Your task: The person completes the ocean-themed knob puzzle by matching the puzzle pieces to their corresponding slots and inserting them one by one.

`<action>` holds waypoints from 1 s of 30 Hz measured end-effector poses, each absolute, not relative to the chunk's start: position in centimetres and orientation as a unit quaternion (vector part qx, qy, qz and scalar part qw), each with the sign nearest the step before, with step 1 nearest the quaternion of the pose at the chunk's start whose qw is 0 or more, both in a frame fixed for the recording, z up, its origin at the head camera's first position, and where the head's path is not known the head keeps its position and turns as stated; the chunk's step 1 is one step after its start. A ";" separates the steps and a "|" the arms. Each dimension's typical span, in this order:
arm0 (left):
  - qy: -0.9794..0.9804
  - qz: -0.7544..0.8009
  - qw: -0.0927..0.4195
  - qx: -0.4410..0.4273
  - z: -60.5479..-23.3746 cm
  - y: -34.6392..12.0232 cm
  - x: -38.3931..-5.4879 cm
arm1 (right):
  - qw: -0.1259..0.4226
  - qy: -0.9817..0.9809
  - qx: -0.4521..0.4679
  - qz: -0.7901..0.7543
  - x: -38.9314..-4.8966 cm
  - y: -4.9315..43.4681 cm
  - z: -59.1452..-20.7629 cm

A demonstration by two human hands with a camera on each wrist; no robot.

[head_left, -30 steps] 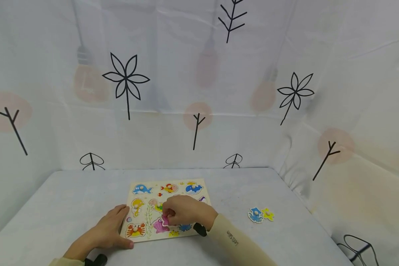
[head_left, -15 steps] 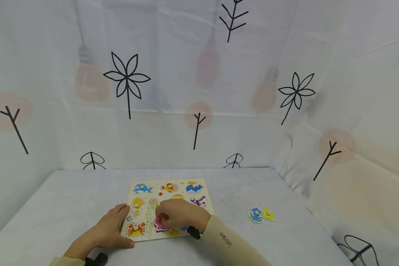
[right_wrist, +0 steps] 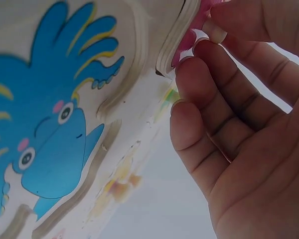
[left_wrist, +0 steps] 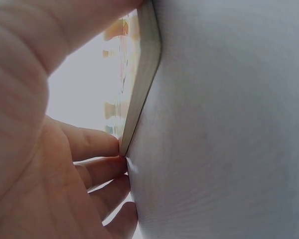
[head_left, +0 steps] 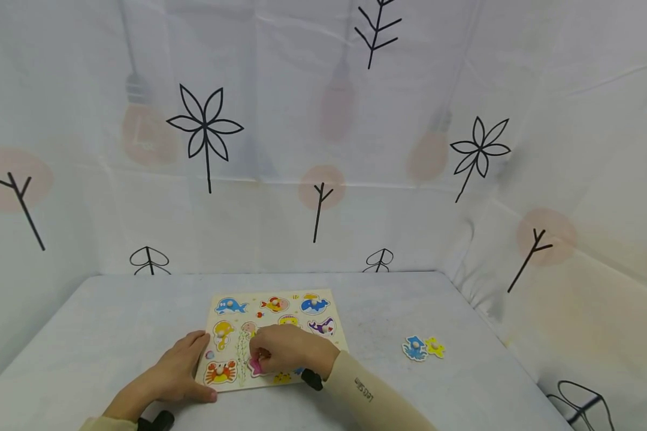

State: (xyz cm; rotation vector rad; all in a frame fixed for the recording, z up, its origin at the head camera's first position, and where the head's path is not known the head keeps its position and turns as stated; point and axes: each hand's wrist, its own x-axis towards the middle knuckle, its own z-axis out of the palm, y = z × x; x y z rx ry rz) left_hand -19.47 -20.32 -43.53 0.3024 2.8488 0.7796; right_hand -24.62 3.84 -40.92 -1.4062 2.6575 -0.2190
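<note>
A cream peg puzzle board (head_left: 254, 298) with sea-animal shapes lies on the table. Along its left side and near corner rests my left hand (head_left: 175, 368), fingertips on one edge and thumb at the other. In the left wrist view those fingers (left_wrist: 94, 144) meet the board's rim, fairly straight. My right hand (head_left: 293, 352) reaches over the lower middle of the board and pinches a pink sea-animal puzzle piece (head_left: 256, 366) by its pale knob (right_wrist: 216, 33). Beside it in the right wrist view shows a blue sea-animal picture (right_wrist: 55, 164) in a recess. Most of the pink piece is hidden behind my hand.
Two loose pieces, a blue one (head_left: 414, 348) and a yellow one (head_left: 435, 347), lie side by side right of the board. Crab (head_left: 220, 372), dolphin (head_left: 230, 306) and several other shapes sit on the board. A white patterned cloth (head_left: 259, 227) hangs behind the table.
My right hand has shifted slightly left and settled lower on the board with the pink puzzle piece, which was tilted up earlier. The left hand has stayed in place.
</note>
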 end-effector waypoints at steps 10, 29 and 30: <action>0.953 0.265 0.084 0.121 -43.6 -20.6 -19.4 | 0.073 0.876 -0.471 -0.077 -24.7 3.6 -41.0; 0.953 0.262 0.080 0.125 -43.6 -20.7 -19.6 | 0.085 0.886 -0.450 -0.074 -24.6 3.7 -41.2; 0.953 0.262 0.080 0.125 -43.6 -20.7 -19.6 | 0.085 0.886 -0.449 -0.075 -24.6 3.7 -41.1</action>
